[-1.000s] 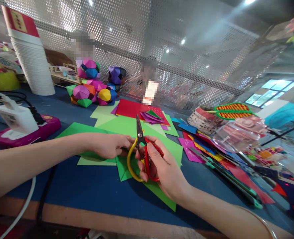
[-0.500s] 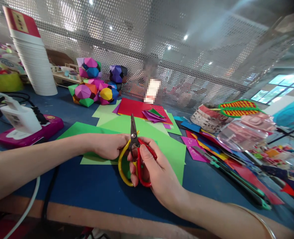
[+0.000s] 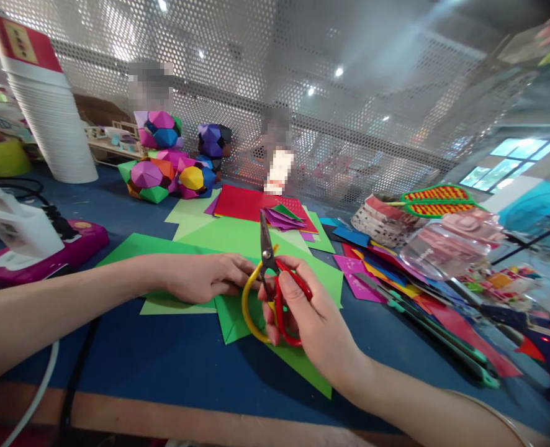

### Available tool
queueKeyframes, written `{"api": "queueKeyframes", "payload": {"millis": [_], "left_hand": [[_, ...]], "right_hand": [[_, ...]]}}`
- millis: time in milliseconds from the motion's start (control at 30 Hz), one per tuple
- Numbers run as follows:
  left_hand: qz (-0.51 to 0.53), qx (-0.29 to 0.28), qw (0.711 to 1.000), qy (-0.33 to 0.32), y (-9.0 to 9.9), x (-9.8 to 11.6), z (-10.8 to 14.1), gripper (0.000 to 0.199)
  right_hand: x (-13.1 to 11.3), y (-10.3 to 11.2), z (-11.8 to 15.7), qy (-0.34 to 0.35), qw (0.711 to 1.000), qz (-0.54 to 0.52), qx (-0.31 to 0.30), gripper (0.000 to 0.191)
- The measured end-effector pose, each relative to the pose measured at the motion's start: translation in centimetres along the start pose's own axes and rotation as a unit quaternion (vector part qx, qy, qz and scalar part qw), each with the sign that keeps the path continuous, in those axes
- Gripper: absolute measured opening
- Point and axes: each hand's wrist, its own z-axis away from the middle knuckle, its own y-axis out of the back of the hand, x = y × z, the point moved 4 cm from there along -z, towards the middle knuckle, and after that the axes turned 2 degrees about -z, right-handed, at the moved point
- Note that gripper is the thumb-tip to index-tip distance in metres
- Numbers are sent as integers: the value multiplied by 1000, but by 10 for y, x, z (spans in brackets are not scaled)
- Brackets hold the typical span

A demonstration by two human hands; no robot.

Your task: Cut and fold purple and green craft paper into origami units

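Observation:
My right hand (image 3: 319, 316) grips a pair of scissors (image 3: 266, 254) by its red and yellow handles, a finger and thumb through the loops. The dark blades are closed and point up and away. Left of the scissors, my left hand (image 3: 200, 277) rests over green paper with its fingers bent down onto it; the fingertips are partly hidden behind the scissors. A creased piece of darker green paper (image 3: 231, 320) shows just below those fingers. Under both hands lie several sheets of light green paper (image 3: 303, 267), one corner reaching towards me below the scissors.
Red paper (image 3: 244, 202) and small purple pieces lie behind. Faceted paper balls (image 3: 149, 177) and a stack of white cups (image 3: 54, 124) stand back left, a magenta power strip (image 3: 84, 239) nearer. Right are a green-handled cutter (image 3: 437, 329), a clear case (image 3: 436, 251) and coloured papers.
The scissors and my right hand have shifted slightly right. My left hand's fingers have straightened somewhat. The green paper has turned, with one corner now closer to the table's front edge.

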Motion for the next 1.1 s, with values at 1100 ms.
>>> {"api": "queueKeyframes", "payload": {"millis": [1100], "left_hand": [[-63, -10, 998, 23, -5, -7, 4, 51]], "right_hand": [[-31, 99, 9, 141, 911, 364, 132, 28]]}}
